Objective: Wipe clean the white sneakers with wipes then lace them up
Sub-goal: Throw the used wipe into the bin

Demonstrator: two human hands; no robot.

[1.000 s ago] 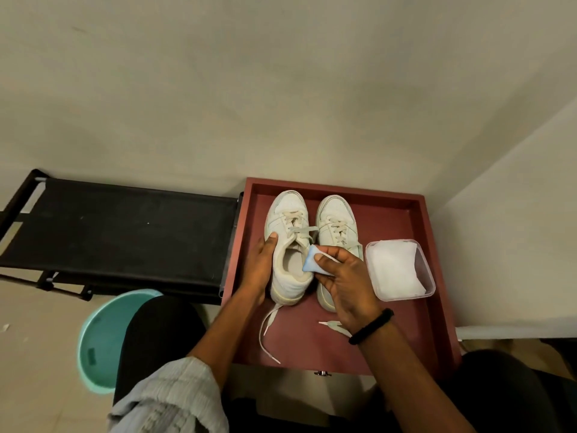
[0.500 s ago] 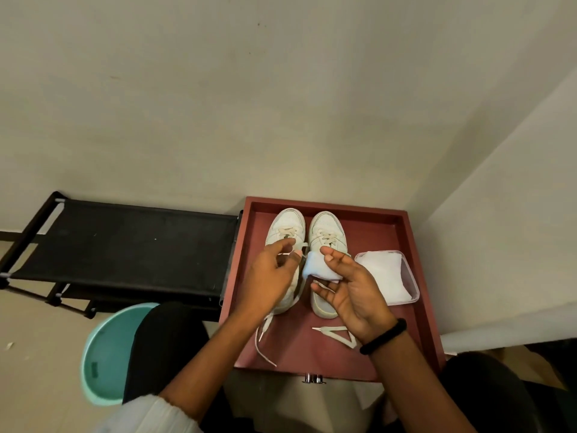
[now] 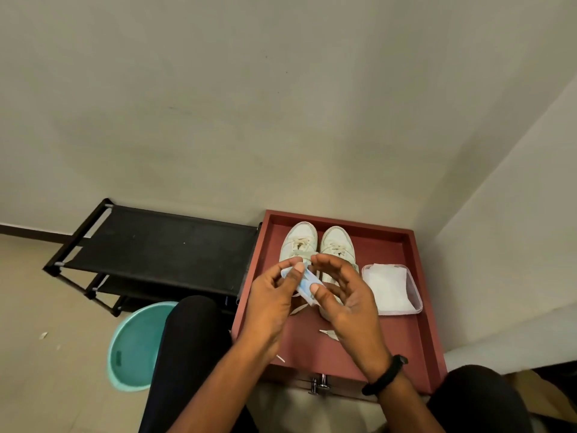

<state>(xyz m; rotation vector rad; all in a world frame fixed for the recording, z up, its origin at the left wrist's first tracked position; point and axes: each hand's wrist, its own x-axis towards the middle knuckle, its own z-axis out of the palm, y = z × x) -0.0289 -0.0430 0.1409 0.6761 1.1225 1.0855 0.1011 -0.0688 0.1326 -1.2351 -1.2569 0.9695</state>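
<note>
Wipe [image 3: 301, 284], pale blue and folded into a soft, crumpled strip, hangs between my two grips above the sneakers [image 3: 299, 239]. My left grip [image 3: 271, 304] pinches its upper end between thumb and fingertips. My right grip [image 3: 349, 304] clamps the lower end under the thumb, with the other fingers loosely curved. The white sneakers stand side by side on the red, raised-rim bench [image 3: 412, 345], their flat laces [image 3: 337, 247] slack. Just right of them, a clear tub [image 3: 416, 303] with rounded corners holds folded white sheets.
</note>
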